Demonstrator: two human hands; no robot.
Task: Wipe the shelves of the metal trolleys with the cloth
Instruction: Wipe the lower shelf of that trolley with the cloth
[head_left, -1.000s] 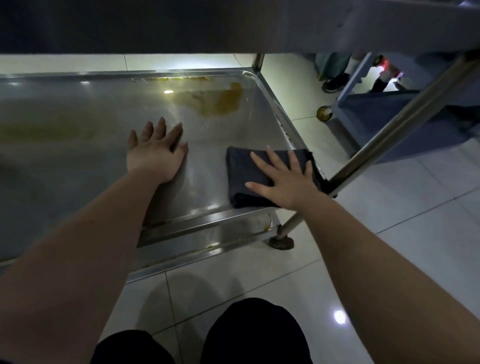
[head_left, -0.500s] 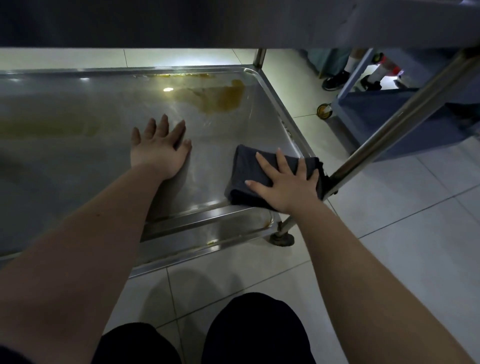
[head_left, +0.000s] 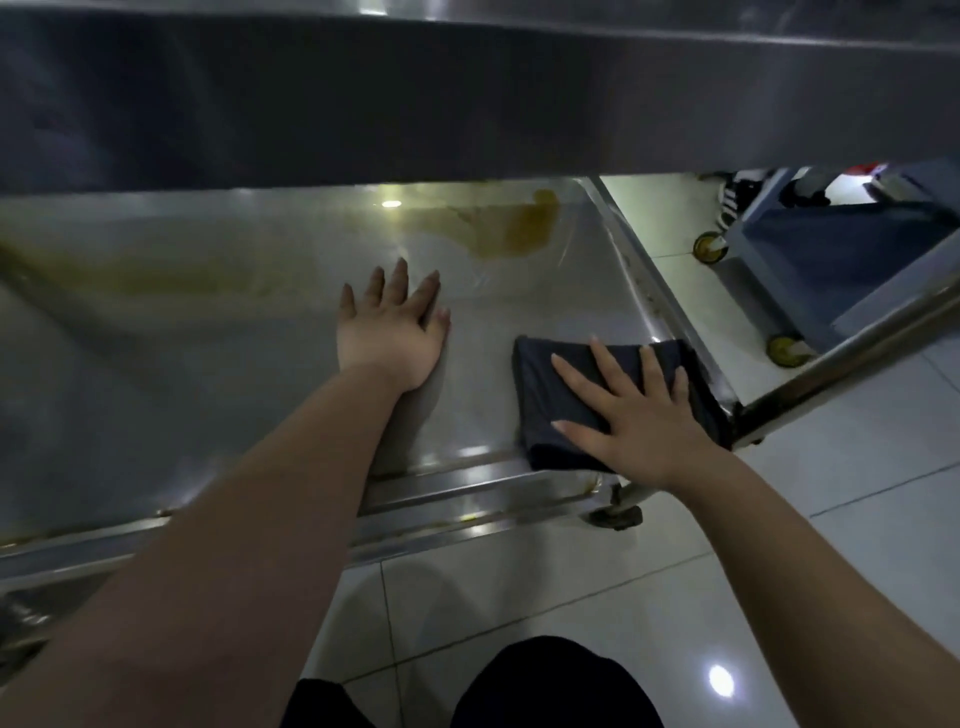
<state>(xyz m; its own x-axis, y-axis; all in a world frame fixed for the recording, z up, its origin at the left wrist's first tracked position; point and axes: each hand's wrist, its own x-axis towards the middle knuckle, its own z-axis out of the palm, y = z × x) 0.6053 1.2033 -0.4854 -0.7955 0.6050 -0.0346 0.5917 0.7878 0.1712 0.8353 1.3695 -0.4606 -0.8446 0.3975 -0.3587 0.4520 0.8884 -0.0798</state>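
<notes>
**Cloth at near-right corner of lower shelf**

Head view: my right hand (head_left: 639, 415) lies flat, fingers straight and spread, pressing the dark folded cloth (head_left: 540, 374) onto the lower shelf (head_left: 208, 364) beside the corner post (head_left: 852, 358). My left hand (head_left: 389, 332) is flat, palm down on bare metal. There's a brown stain (head_left: 514, 234) beyond it. The upper shelf (head_left: 467, 93) blocks the far side. A blue trolley (head_left: 831, 249) stands to the right. Since 0.5 s ago the hands and cloth are unmoved, and the upper shelf covers more of the view.

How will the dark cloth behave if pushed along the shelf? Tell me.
Probably floppy: the cloth lies folded in soft layers. It should slide easily on the smooth metal shelf under the flat right hand, but may bunch.
</notes>
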